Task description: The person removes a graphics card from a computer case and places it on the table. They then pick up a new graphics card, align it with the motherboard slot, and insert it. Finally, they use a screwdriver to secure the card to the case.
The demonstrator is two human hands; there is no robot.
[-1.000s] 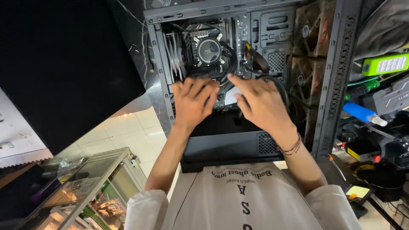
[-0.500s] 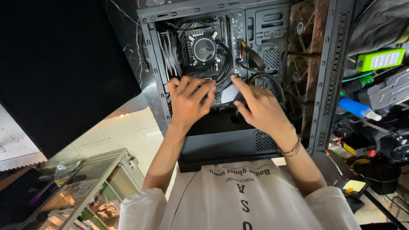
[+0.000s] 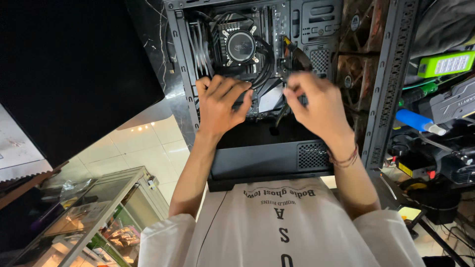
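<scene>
An open black computer case (image 3: 267,160) lies in front of me, with a round cooler pump (image 3: 241,46) on its motherboard. My left hand (image 3: 220,105) rests on the board below the pump, fingers spread, touching black cables. Inside the case to the right is my right hand (image 3: 316,105), its fingertips curled and pinched on a black cable (image 3: 278,117) that hangs below them. A thin bracelet sits on that wrist. What lies under both palms is hidden.
Brown case fans (image 3: 352,74) sit behind the case frame on the right. Past it lie a green box (image 3: 448,64), a blue tube (image 3: 415,121) and tangled tools. A large dark panel (image 3: 69,69) stands on the left, with a glass cabinet (image 3: 94,217) below.
Both hands were close together and flat over the board's lower part. They have drawn apart, and my right hand's fingers have curled into a pinch.
</scene>
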